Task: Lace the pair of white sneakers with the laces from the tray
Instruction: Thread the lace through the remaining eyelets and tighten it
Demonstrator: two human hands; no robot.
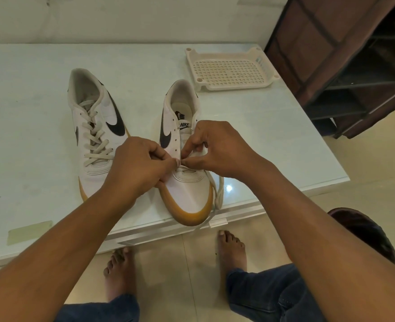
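Head view, bottom of frame first: bare feet on the floor, then the near edge of the table point(29, 135). At frame centre sits the unlaced sneaker point(187, 194), toe towards the person and just short of that edge. Both hands are on it. The left hand point(140, 166) pinches the lace point(219, 196) between thumb and forefinger at the lowest eyelets, and the right hand point(217, 149) pinches it too, fingertips almost touching the left's. A loose tail trails down the right of the toe and over the table edge.

Only the first crossing looks to be in, so this shoe has most of its eyelets to go. Best now to even up the two ends, keep the flat lace untwisted, and mind that hanging tail doesn't snag.

Further up, left of centre, the laced sneaker point(92, 126) shows a full criss-cross. At upper right, well apart, the tray point(233, 87) shows no lace in it.
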